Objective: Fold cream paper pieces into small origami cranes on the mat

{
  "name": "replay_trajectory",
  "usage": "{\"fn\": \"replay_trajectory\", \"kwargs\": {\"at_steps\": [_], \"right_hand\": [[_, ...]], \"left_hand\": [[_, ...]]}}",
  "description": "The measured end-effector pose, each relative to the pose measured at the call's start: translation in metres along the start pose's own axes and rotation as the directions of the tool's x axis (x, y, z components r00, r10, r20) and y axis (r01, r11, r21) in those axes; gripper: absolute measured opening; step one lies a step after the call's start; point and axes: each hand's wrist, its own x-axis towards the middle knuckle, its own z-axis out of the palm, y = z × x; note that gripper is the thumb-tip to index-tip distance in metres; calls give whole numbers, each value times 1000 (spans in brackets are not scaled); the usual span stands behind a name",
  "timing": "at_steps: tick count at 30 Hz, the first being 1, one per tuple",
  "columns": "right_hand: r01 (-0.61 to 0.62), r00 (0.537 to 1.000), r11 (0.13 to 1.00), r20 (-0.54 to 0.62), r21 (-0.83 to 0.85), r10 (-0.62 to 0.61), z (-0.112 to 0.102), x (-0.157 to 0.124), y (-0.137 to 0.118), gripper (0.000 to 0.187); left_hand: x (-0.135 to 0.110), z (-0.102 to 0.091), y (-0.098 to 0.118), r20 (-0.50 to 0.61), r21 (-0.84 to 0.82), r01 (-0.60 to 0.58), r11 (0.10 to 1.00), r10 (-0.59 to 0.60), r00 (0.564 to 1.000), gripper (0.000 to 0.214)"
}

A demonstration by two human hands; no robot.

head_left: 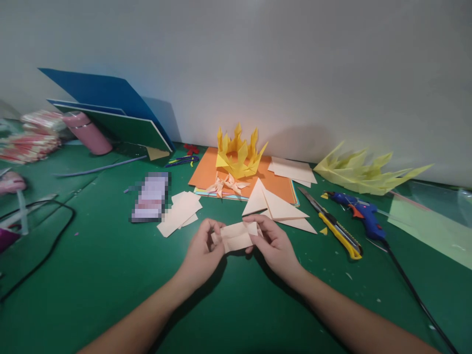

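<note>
My left hand [204, 247] and my right hand [273, 243] hold a small folded piece of pale peach paper [238, 236] between them, just above the green table mat [110, 275]. Each hand pinches one end of it with thumb and fingers. Right behind the hands lie folded peach triangles [276, 206], and to the left a few peach paper strips [180, 211].
A yellow paper crown [239, 152] stands on orange sheets [206, 172] by the wall, with small peach paper cranes [226, 184] in front. A yellow utility knife [337, 228] and blue glue gun [359, 211] with its black cord lie right. Blue and green boards [110, 108] lean at the left.
</note>
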Motion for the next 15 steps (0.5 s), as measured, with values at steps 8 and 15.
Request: {"fn": "replay_trajectory", "kwargs": {"at_steps": [8,15], "right_hand": [[-4,998,998,54,-64,7,2,-3,2,13],[147,987,953,102,-264,-124,3,-4,-1,10]], "left_hand": [[1,-1,2,-127,43,-2,999,7,992,32],[1,0,8,-118,61,61,996,-53,992,26]]}}
